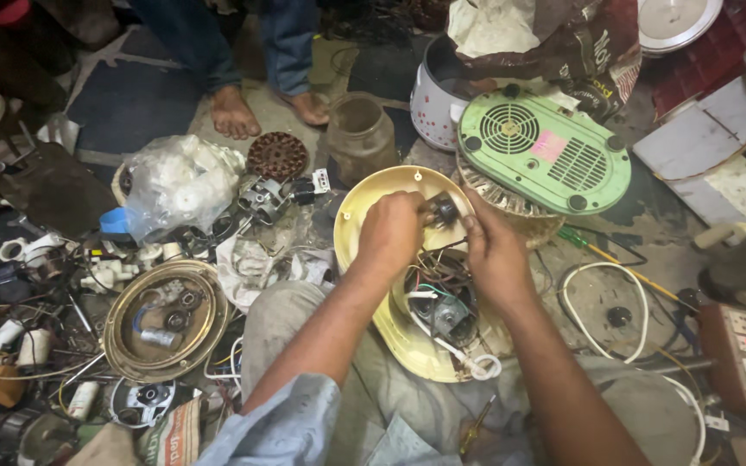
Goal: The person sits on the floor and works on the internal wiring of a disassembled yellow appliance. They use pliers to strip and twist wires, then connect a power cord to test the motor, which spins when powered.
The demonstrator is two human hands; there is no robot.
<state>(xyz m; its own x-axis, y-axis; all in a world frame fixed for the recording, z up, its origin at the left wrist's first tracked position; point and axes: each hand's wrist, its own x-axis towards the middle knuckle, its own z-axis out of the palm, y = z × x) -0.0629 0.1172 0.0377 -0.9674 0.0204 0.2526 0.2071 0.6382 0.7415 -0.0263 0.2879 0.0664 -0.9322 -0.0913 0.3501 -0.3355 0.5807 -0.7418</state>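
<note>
Resting across the person's lap, a cream round housing [364,216] lies open side up, with a tangle of coloured wires [438,276] and a small grey motor part [449,318] inside it. The left hand [390,233] is curled shut, its fingers pinching a small dark knob-like part [442,210] at the housing's upper rim. The right hand [492,250] is just beside it, fingers bent around the same part from the other side. A white cord [602,311] loops over the floor to the right. Behind the housing stands a green vented appliance base [546,155]. To the left lie a brass-coloured round dish [123,336] and a clear plastic bag [174,185] of white pieces. Another person's bare feet [235,112] stand at the top.
</note>
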